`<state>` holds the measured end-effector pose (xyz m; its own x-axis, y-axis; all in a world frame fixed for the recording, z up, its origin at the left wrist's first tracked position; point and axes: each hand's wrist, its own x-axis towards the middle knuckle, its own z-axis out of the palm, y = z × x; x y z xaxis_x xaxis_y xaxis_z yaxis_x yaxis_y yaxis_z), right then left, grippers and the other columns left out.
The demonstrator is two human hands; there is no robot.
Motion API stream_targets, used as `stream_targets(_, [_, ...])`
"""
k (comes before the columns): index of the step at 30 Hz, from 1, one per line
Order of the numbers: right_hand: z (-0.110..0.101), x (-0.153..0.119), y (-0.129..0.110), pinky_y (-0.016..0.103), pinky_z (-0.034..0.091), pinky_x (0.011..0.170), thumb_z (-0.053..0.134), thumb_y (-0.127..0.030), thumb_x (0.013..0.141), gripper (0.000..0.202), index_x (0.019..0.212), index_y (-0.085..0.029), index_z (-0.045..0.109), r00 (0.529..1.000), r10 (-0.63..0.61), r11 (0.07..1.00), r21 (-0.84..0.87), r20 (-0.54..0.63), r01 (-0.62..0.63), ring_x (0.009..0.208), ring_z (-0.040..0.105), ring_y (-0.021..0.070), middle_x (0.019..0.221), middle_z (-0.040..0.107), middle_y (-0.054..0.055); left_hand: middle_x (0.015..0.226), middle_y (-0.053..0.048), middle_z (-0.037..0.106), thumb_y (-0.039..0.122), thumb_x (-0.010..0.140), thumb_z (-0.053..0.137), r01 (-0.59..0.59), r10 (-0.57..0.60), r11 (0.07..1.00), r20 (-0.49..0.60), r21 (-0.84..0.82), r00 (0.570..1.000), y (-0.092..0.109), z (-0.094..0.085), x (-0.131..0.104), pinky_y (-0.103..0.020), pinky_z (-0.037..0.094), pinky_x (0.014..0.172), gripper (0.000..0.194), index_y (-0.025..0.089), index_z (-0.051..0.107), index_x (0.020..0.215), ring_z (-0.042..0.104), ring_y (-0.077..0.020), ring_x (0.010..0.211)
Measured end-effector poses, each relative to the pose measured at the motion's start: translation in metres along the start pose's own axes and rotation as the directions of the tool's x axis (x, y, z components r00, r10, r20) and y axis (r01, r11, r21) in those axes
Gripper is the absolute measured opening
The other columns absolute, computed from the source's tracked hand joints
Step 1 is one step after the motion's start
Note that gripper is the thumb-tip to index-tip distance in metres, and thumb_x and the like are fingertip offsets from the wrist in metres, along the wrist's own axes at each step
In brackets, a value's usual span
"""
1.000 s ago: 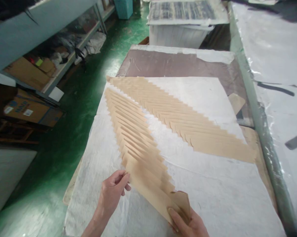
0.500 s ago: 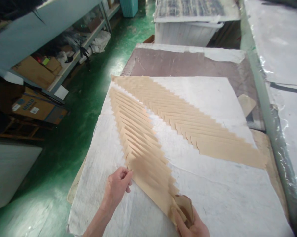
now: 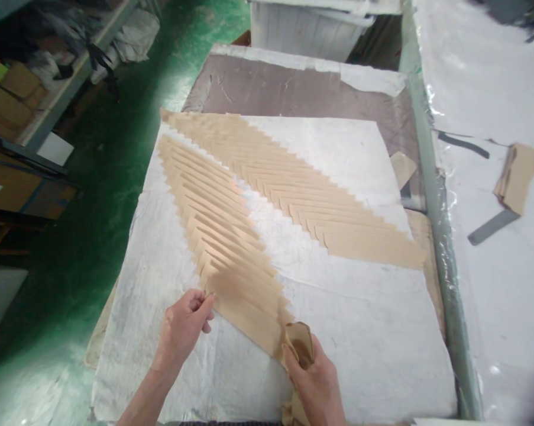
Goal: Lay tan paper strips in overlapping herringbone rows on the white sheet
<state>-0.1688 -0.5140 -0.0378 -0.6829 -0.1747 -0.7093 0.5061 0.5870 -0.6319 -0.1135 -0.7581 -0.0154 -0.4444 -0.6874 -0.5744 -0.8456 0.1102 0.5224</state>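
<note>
Two rows of tan strips; nearest strip lies lengthwise far-left to near-right. Left hand pinches its left end; right hand curls round one folded bundle.

Tan stack now fully in view on side table; bundle end showing below right hand

Workshop by its fittings, glossy green floor, shelf loaded with cardboard boxes and crumpled sheeting, white-covered surface carrying two overlapped rows of tan strips, long plastic-covered surface alongside, ribbed pale bin behind.
</note>
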Motion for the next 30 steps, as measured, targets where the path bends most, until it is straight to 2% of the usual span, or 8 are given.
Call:
stream_targets(7, [0.000,-0.001,0.000,0.029,0.042,0.062,0.054,-0.041,0.078,0.023,0.088,-0.021,0.055,0.999,-0.039,0.979,-0.201,-0.018,0.035,0.067,0.062,0.0210,0.075,0.067,0.003,0.056,0.003,0.063,0.052,0.079,0.057,-0.008,0.008,0.999,-0.003,0.052,1.000,0.001,0.000,-0.001,-0.019,0.037,0.042,0.033,0.020,0.055,0.072,0.056,-0.0114,0.044])
stream_targets(16, [-0.004,-0.003,0.000,0.029,0.031,0.055,0.051,-0.039,0.081,0.020,0.093,-0.023,0.053,1.000,0.000,0.877,-0.481,-0.011,-0.005,0.063,0.062,0.0241,0.069,0.066,0.005,0.056,0.007,0.063,0.055,0.078,0.057,0.002,0.010,0.988,-0.075,0.152,0.997,0.009,0.001,-0.006,-0.023,0.043,0.051,0.033,0.024,0.048,0.085,0.062,-0.0144,0.047])
stream_targets(19, [-0.016,-0.004,0.010,0.029,0.032,0.055,0.053,-0.042,0.080,0.025,0.093,-0.022,0.054,0.999,0.033,0.868,-0.496,-0.024,-0.040,0.066,0.063,0.0260,0.069,0.067,0.007,0.055,0.007,0.062,0.056,0.080,0.053,-0.024,0.043,0.964,-0.068,0.265,0.997,0.010,-0.001,-0.007,-0.025,0.041,0.051,0.034,0.024,0.047,0.090,0.059,-0.0152,0.044])
stream_targets(22, [-0.036,-0.007,0.020,0.031,0.035,0.058,0.057,-0.040,0.076,0.030,0.098,-0.019,0.057,0.997,0.073,0.869,-0.489,-0.025,-0.076,0.067,0.062,0.0270,0.068,0.066,0.008,0.058,0.004,0.063,0.054,0.082,0.051,-0.063,0.148,0.854,-0.125,0.517,0.981,0.012,-0.003,-0.008,-0.025,0.036,0.052,0.032,0.025,0.048,0.095,0.060,-0.0176,0.049])
stream_targets(24, [-0.053,-0.012,0.021,0.032,0.039,0.062,0.062,-0.040,0.072,0.037,0.101,-0.017,0.059,0.995,0.103,0.923,-0.372,0.001,-0.095,0.070,0.062,0.0272,0.071,0.067,0.008,0.070,0.000,0.067,0.049,0.084,0.051,-0.109,0.278,0.748,-0.160,0.655,0.947,0.015,-0.001,-0.011,-0.026,0.033,0.052,0.028,0.024,0.050,0.098,0.062,-0.0202,0.059])
stream_targets(26, [-0.067,-0.020,0.015,0.032,0.043,0.066,0.065,-0.044,0.071,0.039,0.100,-0.017,0.061,0.985,0.115,0.989,-0.109,0.129,-0.101,0.077,0.062,0.0262,0.078,0.068,0.007,0.089,-0.006,0.068,0.040,0.087,0.048,-0.230,0.434,0.694,-0.142,0.682,0.890,0.019,0.004,-0.017,-0.026,0.036,0.056,0.023,0.023,0.053,0.100,0.064,-0.0231,0.080])
stream_targets(28, [-0.073,-0.029,0.002,0.030,0.044,0.066,0.062,-0.049,0.075,0.038,0.096,-0.017,0.061,0.952,0.088,0.968,0.199,0.294,-0.151,0.076,0.061,0.0225,0.081,0.067,0.005,0.103,-0.009,0.064,0.037,0.087,0.047,-0.389,0.523,0.726,-0.087,0.567,0.848,0.027,0.013,-0.028,-0.027,0.041,0.064,0.022,0.022,0.054,0.101,0.061,-0.0233,0.092])
stream_targets(30, [-0.070,-0.036,-0.012,0.026,0.042,0.060,0.062,-0.051,0.076,0.039,0.095,-0.017,0.060,0.912,0.069,0.884,0.400,0.403,-0.243,0.065,0.057,0.0164,0.073,0.063,0.002,0.101,-0.007,0.062,0.040,0.084,0.052,-0.444,0.451,0.845,0.050,0.298,0.891,0.037,0.024,-0.044,-0.028,0.044,0.068,0.026,0.022,0.054,0.103,0.061,-0.0203,0.085])
